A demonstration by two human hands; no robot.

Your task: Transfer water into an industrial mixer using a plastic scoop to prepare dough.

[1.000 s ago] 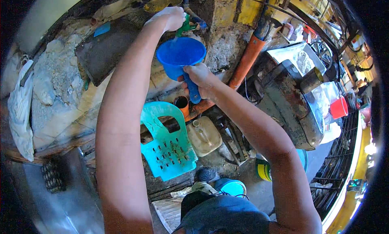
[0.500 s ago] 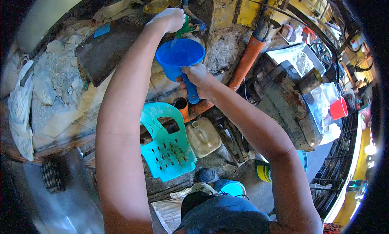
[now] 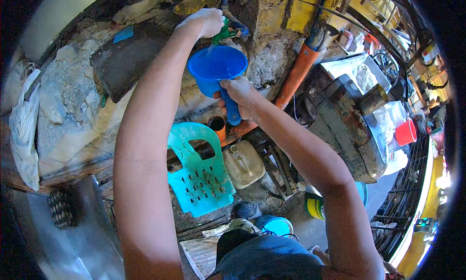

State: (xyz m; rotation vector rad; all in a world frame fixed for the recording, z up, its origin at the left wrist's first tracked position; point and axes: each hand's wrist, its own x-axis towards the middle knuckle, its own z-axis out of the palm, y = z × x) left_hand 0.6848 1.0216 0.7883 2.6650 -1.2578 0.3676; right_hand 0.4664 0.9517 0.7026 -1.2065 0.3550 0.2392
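Note:
A blue dipper (image 3: 217, 64) hangs under a green tap (image 3: 224, 35), its round mouth facing up. Its handle (image 3: 232, 107) slants down toward me, and my right hand (image 3: 238, 90) is wrapped round it near the cup. A thin stream of water runs from the spout into the dipper. At the top of the tap, my left hand (image 3: 208, 23) is closed, with the fingers curled over the far side and partly hidden. Both hands and wrists look dusted with pale powder.
Below stand a turquoise plastic chair (image 3: 201, 192) and a dirty jerrycan (image 3: 245, 166). An orange pipe (image 3: 297, 74) slants past the dipper's right. Rubble (image 3: 73, 86) heaps at left; a worn metal machine (image 3: 340, 129) is at right. A blue bucket (image 3: 275, 225) stands near my body.
The dipper and my right hand have shifted very slightly right in view, along with the tap. Both grips look the same, and water still runs.

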